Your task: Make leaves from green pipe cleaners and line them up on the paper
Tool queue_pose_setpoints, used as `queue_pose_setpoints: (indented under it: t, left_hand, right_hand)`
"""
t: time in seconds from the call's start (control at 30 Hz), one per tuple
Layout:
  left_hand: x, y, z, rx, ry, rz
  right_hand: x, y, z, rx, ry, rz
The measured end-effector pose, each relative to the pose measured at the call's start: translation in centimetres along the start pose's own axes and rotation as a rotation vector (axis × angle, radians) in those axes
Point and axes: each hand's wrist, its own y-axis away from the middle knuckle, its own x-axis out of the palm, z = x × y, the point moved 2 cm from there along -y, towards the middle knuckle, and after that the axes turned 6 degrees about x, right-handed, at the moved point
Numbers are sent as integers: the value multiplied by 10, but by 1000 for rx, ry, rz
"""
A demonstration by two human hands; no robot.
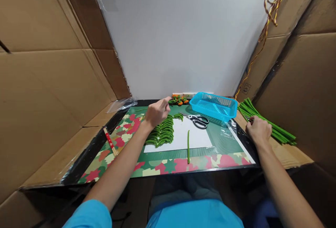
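My left hand (pixel 156 111) reaches forward over the mat, fingers pinched on the green stem of a small bunch of orange and green pipe-cleaner flowers (pixel 179 99) at the back edge. My right hand (pixel 258 130) rests at the right side on a bundle of straight green pipe cleaners (pixel 265 122), fingers curled round one of them. A row of bent green pipe-cleaner pieces (pixel 162 132) lies on a white sheet (pixel 195 137), just below my left hand. A single straight green pipe cleaner (pixel 188 146) lies across the sheet's front edge.
Black-handled scissors (pixel 198 120) lie beside a blue plastic basket (pixel 214 106) at the back right. A leaf-patterned mat (pixel 168 165) covers the table. A wooden stick with a red label (pixel 109 140) lies at the left. Cardboard walls stand on both sides; a yellow-red cord (pixel 273 7) hangs top right.
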Motion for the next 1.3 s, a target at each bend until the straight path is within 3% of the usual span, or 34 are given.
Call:
queue_pose_setpoints:
  t: [0.1, 0.17, 0.23, 0.37, 0.47, 0.57, 0.7, 0.93, 1.13, 1.3]
  left_hand:
    - [-9, 12, 13, -31, -11, -108]
    - [-8, 20, 10, -14, 4, -151]
    - [-2, 25, -1, 10, 34, -174]
    - [13, 24, -33, 98, 114, -151]
    - [16, 21, -52, 184, 166, -111]
    - [15, 21, -61, 238, 182, -74]
    - [8, 18, -59, 226, 146, -13]
    - [-10, 5, -48, 127, 167, 115]
    - [-5, 4, -50, 102, 270, 160]
    - [0, 3, -51, 13, 204, 93]
  right_hand:
    - [-9, 6, 20, -129, -151, -75]
    - [-14, 17, 45, -300, -267, -43]
    - [-16, 33, 77, -517, -368, 88]
    - [-11, 68, 144, -984, -448, 477]
    - [-3, 79, 179, -1157, -459, 650]
    - [8, 79, 198, -1245, -455, 742]
    - [22, 77, 206, -1257, -466, 696]
    - [42, 76, 202, -1089, -698, 459]
    - [36, 68, 188, -864, -931, 375]
    - [27, 71, 183, -761, -1040, 416]
